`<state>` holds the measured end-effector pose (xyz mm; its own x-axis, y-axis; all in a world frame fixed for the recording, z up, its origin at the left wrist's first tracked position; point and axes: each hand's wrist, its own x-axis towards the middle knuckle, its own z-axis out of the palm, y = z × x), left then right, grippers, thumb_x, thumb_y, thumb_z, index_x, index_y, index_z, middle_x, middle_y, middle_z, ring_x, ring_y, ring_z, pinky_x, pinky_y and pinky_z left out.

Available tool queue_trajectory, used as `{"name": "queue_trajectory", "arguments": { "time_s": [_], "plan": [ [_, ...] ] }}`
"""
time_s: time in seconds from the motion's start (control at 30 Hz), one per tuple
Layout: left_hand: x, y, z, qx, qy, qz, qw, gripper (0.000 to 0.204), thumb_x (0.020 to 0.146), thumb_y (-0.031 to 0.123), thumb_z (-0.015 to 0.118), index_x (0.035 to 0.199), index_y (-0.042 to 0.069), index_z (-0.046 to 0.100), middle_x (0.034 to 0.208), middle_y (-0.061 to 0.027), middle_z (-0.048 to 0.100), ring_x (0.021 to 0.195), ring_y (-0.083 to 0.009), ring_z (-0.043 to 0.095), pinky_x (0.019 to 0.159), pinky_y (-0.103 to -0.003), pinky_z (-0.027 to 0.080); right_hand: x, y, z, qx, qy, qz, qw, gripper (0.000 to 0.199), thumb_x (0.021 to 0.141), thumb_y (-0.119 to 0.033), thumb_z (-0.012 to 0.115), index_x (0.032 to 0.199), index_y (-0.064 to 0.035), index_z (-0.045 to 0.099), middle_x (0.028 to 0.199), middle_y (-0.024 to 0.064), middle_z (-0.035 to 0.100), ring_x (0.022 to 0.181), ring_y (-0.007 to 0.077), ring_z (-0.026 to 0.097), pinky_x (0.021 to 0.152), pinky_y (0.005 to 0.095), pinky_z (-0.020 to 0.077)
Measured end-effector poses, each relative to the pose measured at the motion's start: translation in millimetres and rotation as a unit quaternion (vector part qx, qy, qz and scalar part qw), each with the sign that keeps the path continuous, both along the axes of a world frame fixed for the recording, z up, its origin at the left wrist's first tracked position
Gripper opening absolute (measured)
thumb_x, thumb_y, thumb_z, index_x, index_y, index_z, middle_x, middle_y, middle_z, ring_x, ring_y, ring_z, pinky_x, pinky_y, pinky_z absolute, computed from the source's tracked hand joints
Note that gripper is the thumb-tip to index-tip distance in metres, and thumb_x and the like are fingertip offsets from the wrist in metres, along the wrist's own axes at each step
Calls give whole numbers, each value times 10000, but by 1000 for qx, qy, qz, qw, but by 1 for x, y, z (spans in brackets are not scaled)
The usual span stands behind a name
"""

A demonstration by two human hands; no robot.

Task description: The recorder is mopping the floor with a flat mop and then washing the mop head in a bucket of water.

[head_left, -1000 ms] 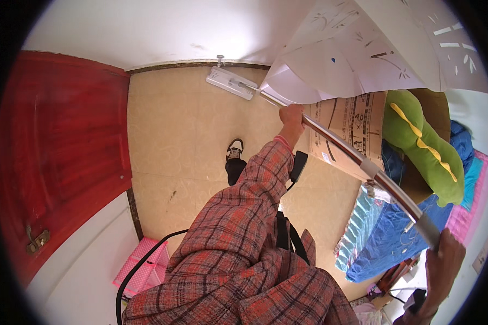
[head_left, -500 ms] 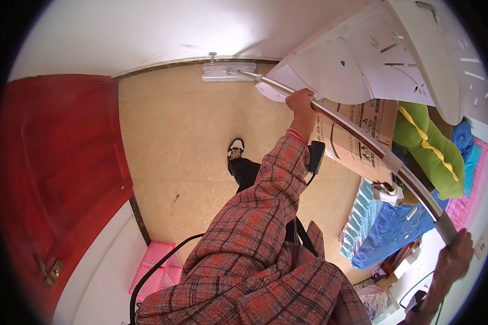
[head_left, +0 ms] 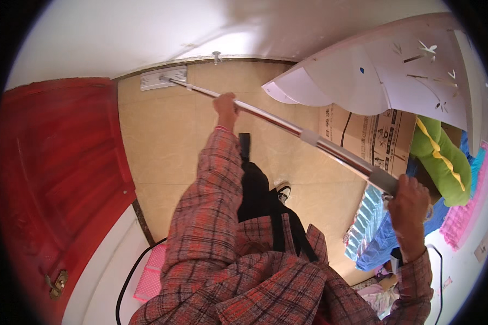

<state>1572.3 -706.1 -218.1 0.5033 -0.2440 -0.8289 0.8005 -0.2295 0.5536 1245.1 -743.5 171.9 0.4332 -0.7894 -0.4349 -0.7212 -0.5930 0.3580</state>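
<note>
Snugly around a glossy, tubular, flat-headed metal pole (head_left: 277, 122), left hand (head_left: 226, 107) and right hand (head_left: 409, 208), fist-closed.

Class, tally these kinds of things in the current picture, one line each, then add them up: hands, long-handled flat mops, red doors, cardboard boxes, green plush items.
Hands: 2 (left hand, right hand)
Flat mop: 1
Red door: 1
Cardboard box: 1
Green plush item: 1
Total: 6
</note>
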Motion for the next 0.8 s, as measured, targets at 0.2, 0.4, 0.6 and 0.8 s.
{"name": "queue_trajectory", "arguments": {
  "time_s": [0.2, 0.4, 0.6, 0.8],
  "plan": [
    [1, 18, -5, 79, -62, -5, 995, 115, 688, 60, 545, 601, 74, 471, 518, -28, 432, 402, -143, 411, 329, -325, 288, 8, 22, -19, 86, 2, -18, 996, 162, 623, -57, 550, 754, -33, 457, 692, 140, 490, 651, 302, 510, 584, 402, 388],
    [-145, -7, -30, 43, -55, -51, 996, 178, 688, 148, 587, 624, 8, 498, 590, -51, 457, 541, -165, 448, 490, -362, 371, -123, 55, 31, 13, -41, -98, 994, 90, 648, -46, 499, 703, -37, 429, 664, 158, 486, 642, 333, 498, 569, 433, 368],
    [-256, -46, 70, -74, 70, -7, 995, 128, 677, 108, 561, 675, 90, 435, 564, -23, 392, 423, -152, 406, 338, -310, 256, -153, 77, 126, -111, 17, -109, 988, 145, 613, -30, 510, 731, -28, 426, 670, 146, 455, 647, 350, 451, 587, 431, 338],
    [-239, -62, 87, -131, 42, -97, 986, 169, 673, 112, 590, 720, 88, 429, 617, -39, 402, 444, -171, 381, 361, -288, 269, -144, 59, 143, -221, 72, -59, 971, 167, 620, 55, 494, 755, -14, 425, 689, 150, 463, 641, 350, 467, 566, 444, 358]
  ]
}}
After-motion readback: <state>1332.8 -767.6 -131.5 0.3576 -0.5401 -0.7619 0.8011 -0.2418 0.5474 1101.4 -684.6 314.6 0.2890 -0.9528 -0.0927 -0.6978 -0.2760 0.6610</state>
